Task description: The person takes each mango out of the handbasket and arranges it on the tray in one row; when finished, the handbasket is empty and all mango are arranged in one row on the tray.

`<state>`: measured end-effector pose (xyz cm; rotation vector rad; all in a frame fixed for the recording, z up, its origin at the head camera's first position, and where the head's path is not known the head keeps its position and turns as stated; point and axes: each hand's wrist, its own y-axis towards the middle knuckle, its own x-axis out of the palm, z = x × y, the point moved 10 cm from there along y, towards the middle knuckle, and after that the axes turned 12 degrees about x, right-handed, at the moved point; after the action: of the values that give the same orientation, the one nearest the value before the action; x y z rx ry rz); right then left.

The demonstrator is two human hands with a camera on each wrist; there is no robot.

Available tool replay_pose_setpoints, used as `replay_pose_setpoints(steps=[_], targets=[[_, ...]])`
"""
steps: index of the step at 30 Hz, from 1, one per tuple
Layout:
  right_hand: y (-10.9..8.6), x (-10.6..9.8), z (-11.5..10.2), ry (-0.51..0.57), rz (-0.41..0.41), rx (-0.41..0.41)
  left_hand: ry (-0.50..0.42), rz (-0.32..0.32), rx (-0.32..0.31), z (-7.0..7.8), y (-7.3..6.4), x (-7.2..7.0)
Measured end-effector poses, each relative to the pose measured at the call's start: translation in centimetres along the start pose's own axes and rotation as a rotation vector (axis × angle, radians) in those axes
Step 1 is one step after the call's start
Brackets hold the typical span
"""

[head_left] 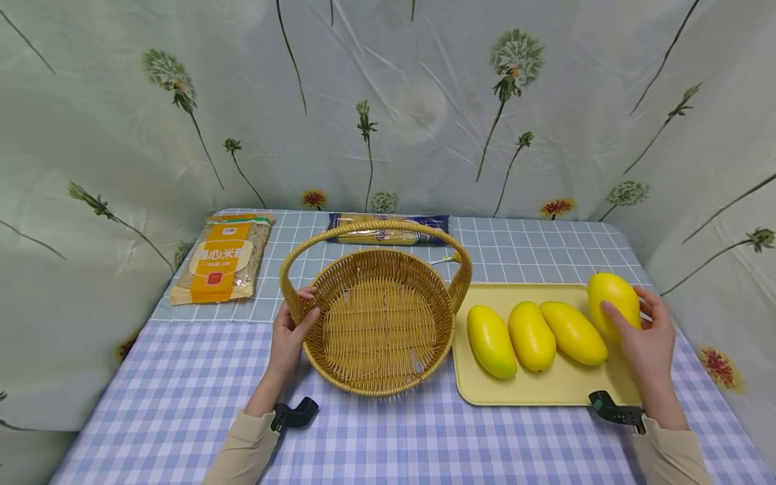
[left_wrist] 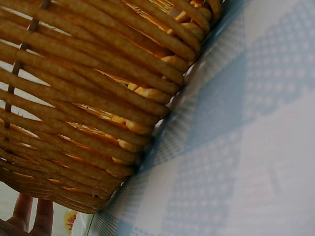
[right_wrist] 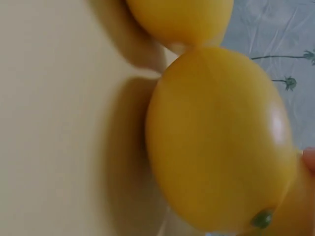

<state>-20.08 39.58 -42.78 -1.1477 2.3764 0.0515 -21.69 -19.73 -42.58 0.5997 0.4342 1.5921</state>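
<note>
A round wicker basket (head_left: 378,323) with a tall arched handle stands mid-table. My left hand (head_left: 292,330) grips its left rim near the handle's foot, thumb over the rim. In the left wrist view the woven wall (left_wrist: 88,93) fills much of the picture, two fingers (left_wrist: 43,216) touching its side. On the right, my right hand (head_left: 649,337) holds a yellow mango (head_left: 611,300) at the right end of a pale yellow tray (head_left: 485,395). Three other mangoes lie there: one greenish-tipped (head_left: 491,342), one in the middle (head_left: 531,335) and one slanting (head_left: 572,332) beside the held one.
A bag of rice noodles (head_left: 221,259) lies at the back left. Behind the basket handle is a blue-ended pack of noodles (head_left: 388,230). A small yellow-tipped item (head_left: 448,258) pokes out near the handle. Floral curtain (head_left: 424,101) encloses the checked table (head_left: 388,444).
</note>
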Motion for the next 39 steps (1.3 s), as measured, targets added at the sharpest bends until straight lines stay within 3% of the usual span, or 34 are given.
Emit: replay_pose_setpoints(steps=[8,25,39], targets=[[0.5,0.4,1.3,-0.034,-0.027,0.039,-0.001,-0.002,0.002,0.0,0.0,0.0],[0.4,1.4,2.7,-0.279,-0.203,0.072,-0.001,0.001,-0.008,-0.1,0.0,0.0],[0.1,1.6,2.4,-0.347,-0.199,0.067,0.002,-0.001,-0.006,-0.1,0.0,0.0]])
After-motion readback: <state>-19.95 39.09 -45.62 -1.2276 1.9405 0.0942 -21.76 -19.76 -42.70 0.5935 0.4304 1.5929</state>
